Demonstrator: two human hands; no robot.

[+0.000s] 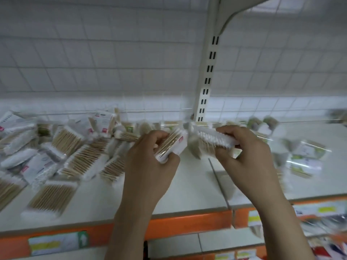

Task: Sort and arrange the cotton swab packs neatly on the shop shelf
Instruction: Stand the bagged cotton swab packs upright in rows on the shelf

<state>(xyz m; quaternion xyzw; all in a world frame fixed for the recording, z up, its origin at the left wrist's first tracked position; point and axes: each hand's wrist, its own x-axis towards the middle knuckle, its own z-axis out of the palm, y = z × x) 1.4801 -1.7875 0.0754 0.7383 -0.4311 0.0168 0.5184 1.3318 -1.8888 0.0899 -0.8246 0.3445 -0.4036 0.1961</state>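
Both hands hold swab packs over the shelf (197, 184): left hand (150, 158) grips one pack (171, 145), right hand (247, 154) another (212, 139). Sorting is midway (judging by the jumble (62, 152) at nine o'clock); next, set these down aligned.

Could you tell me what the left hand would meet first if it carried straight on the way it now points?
Probably the pack held by the right hand: the left hand points up-right toward it, though blur hides depth.

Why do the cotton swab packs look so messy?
The packs on the left of the shelf lie in a jumbled heap, tilted and overlapping, not in rows. Each hand, left and right, holds one.
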